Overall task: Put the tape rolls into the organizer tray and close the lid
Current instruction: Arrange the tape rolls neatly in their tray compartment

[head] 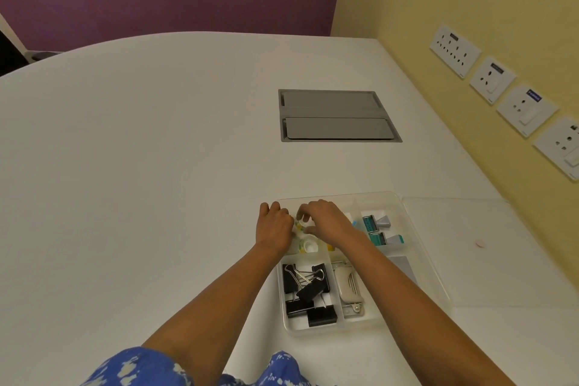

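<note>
A clear plastic organizer tray (440, 276) lies on the white table, its clear lid (488, 254) flat on the table to its right. Both hands reach into the tray's far-left compartment. My left hand (274, 227) and my right hand (326, 221) meet over a small patterned tape roll (299, 225), fingers pinched on it. A second tape roll (308, 244), white with a round core, lies in the same compartment just below them. My hands hide most of that compartment.
Black binder clips (308, 291) fill the near-left compartment, a stapler-like tool (347, 285) sits beside them, and teal correction tapes (377, 230) lie at the far right. A grey cable hatch (338, 116) is set in the table; wall sockets (501, 88) line the right wall.
</note>
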{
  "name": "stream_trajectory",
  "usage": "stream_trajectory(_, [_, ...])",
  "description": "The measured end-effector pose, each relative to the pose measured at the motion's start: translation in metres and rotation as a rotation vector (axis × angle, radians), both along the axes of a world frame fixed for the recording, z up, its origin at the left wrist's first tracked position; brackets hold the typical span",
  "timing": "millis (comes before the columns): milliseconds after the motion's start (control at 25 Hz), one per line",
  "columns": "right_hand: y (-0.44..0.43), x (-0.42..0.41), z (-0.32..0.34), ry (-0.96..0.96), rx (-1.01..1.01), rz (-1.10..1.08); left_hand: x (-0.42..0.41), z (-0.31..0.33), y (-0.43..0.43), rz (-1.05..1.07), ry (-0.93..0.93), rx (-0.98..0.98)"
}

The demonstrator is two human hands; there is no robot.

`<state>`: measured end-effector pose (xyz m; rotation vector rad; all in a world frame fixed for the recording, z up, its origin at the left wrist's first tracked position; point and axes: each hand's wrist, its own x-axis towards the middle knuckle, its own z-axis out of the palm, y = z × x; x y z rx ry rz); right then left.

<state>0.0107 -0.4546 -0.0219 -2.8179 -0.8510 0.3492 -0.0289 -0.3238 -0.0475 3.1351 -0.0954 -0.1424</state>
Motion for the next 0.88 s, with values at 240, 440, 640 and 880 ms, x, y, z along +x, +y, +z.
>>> stream_trajectory(240, [-0.002,-0.011,-0.006,-0.079,-0.206,0.088,-0.004,0.000,-0.002,0.007,-0.012,0.007])
stream_trajectory(440, [0.002,-0.013,-0.012,-0.153,-0.234,0.063,-0.004,0.001,-0.002,0.003,0.001,0.022])
stream_trajectory(640, [0.003,-0.015,-0.016,-0.164,-0.176,0.026,-0.005,-0.001,-0.002,0.002,0.000,0.026])
stream_trajectory(880, [-0.002,-0.017,-0.007,0.015,0.049,0.006,-0.005,-0.001,-0.002,0.002,0.002,0.034])
